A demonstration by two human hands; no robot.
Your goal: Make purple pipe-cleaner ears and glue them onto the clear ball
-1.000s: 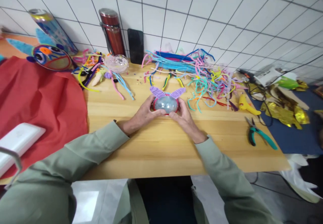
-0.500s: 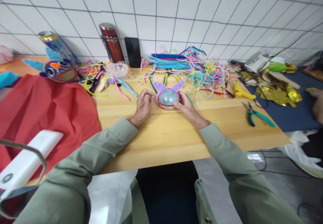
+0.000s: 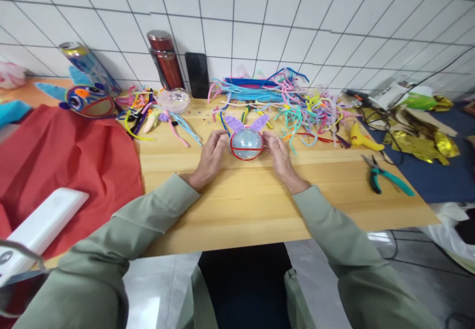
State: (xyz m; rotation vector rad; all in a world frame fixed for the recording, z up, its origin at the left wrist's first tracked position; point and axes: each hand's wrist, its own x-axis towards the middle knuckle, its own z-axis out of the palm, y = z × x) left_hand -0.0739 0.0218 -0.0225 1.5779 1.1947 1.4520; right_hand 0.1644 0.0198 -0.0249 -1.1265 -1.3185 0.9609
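A clear plastic ball [image 3: 246, 143] with two purple fuzzy ears [image 3: 234, 123] and a red pipe cleaner around its rim and across its middle sits upright on the wooden table [image 3: 237, 210]. My left hand [image 3: 213, 157] is curled at its left side, fingertips at the edge. On the other side, my right hand [image 3: 279, 157] has its bent fingers against the ball's right edge. The fingertips of both hands are partly hidden behind the ball. Just behind it lie yellow-and-black handles [image 3: 245, 115], probably of a tool.
Behind lie heaped pipe cleaners [image 3: 256, 91], a phone [image 3: 197, 75] and a red thermos [image 3: 166, 62]. At left are a decorated ball with blue ears [image 3: 89, 101], a can [image 3: 89, 67], red cloth [image 3: 111, 156] and a white power bank [image 3: 48, 220]. Teal pliers [image 3: 389, 176] and a yellow glue gun [image 3: 363, 138] are right.
My left hand has come in from the left to the ball's side. My right thumb has moved off the ball's front, and the ball now faces me more squarely. The view has shifted slightly.
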